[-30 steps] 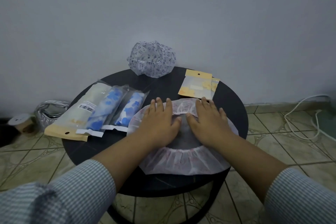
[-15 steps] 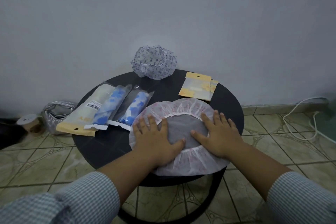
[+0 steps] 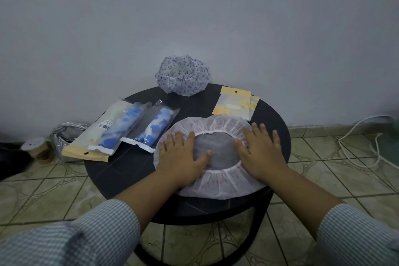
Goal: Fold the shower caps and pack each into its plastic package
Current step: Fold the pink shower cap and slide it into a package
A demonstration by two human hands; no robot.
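A white shower cap with pink print [image 3: 218,183] lies spread flat, opening upward, on the round black table [image 3: 121,166]. My left hand [image 3: 179,155] presses flat on its left rim, fingers straight. My right hand [image 3: 257,151] presses flat on its right rim. A second cap with a purple note pattern [image 3: 183,74] sits puffed up at the table's far edge. Two empty yellow-edged packages [image 3: 234,103] lie behind the spread cap. At the left lie packed packages with blue caps [image 3: 155,129] [image 3: 121,131] and a yellow-edged one [image 3: 90,138].
The table stands against a plain wall on a tiled floor. A silvery bag [image 3: 64,136] and a tape roll [image 3: 35,147] lie on the floor at the left. A white cable [image 3: 362,136] runs across the floor at the right.
My hands slid apart from the cap's middle out to its left and right rims, spreading the cap from a bunched shape into a flat round.
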